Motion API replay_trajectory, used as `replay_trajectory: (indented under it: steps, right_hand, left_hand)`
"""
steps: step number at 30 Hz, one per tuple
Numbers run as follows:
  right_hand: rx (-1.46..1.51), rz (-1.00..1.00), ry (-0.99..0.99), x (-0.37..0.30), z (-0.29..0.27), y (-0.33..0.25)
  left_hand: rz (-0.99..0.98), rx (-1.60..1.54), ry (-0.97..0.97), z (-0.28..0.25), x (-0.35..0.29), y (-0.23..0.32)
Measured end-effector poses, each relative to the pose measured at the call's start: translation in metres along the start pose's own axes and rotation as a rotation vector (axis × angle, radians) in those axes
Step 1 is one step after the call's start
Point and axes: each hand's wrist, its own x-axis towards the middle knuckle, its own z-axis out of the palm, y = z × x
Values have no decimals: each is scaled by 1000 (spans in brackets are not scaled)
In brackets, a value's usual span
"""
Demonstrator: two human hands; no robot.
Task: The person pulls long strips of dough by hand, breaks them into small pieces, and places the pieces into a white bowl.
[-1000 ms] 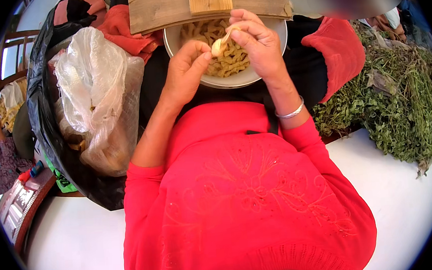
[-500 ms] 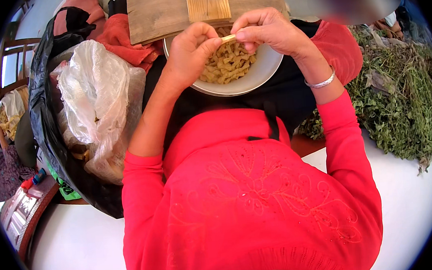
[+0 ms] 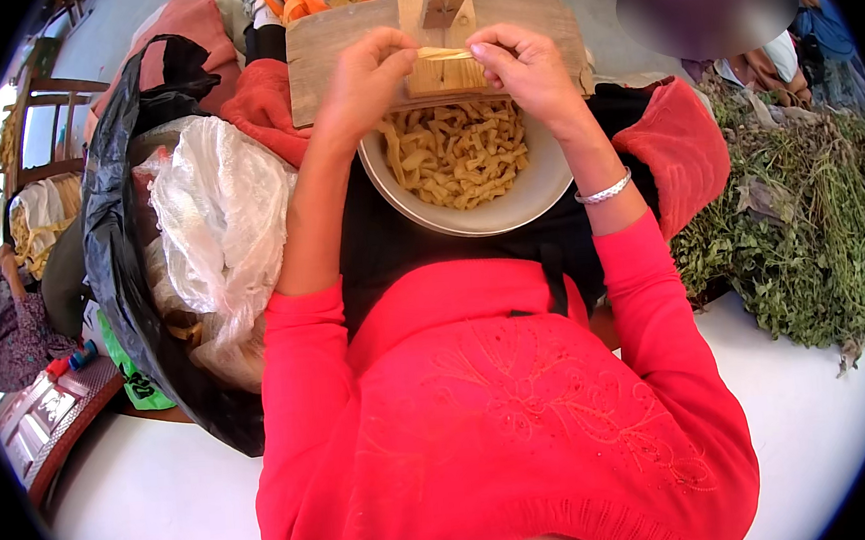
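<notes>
Between my two hands a pale yellow strip (image 3: 445, 54), apparently twisted, is stretched level above the wooden board. My left hand (image 3: 369, 79) pinches its left end with thumb and fingers. My right hand (image 3: 529, 68), on the arm with a silver bracelet, pinches the other end. Just nearer to me, a whitish metal bowl (image 3: 479, 223) sits at my lap, holding many yellow-brown twisted pieces (image 3: 460, 158). The wooden board (image 3: 332, 51) lies across the bowl's far side, with a pale plank and an upright wooden block (image 3: 444, 10) on it.
At left stands a black plastic bag (image 3: 114, 232) with clear plastic sheeting (image 3: 222, 204) in it. A heap of green plants (image 3: 780, 216) lies at right. Red cloth (image 3: 680, 152) lies beside the bowl. Another person's sleeve (image 3: 21, 334) shows at far left, near a wooden chair (image 3: 50, 101).
My hands have moved forward from over the bowl to above the board, and farther apart. More of the strip shows between them. The whole view has shifted, so the bowl appears lower.
</notes>
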Motion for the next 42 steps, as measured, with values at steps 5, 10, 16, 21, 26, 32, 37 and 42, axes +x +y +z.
replay_trajectory:
  steps: [5, 10, 16, 21, 26, 32, 37, 42]
  right_hand:
    - [-507, -189, 93, 6, 2, 18]
    - [-759, -541, 141, -14, 0, -6]
    - [-775, -687, 150, -53, 30, -16]
    - [-716, -337, -91, -77, -7, -45]
    - [-110, -237, -498, -144, -5, -144]
    - [54, -455, 106, -129, -25, -93]
    - [84, -385, 286, -90, 5, -50]
    - [-579, -524, 278, -90, 17, -56]
  left_hand:
    - [115, 532, 146, 3, 14, -23]
    - [135, 245, 225, 7, -20, -28]
    - [232, -191, 214, 87, -68, -10]
    - [401, 299, -19, 45, -93, 45]
    - [415, 7, -377, 41, -99, 132]
    - [462, -420, -402, 66, -112, 130]
    - [309, -457, -304, 81, -87, 89]
    - [-62, -479, -281, 81, -90, 46]
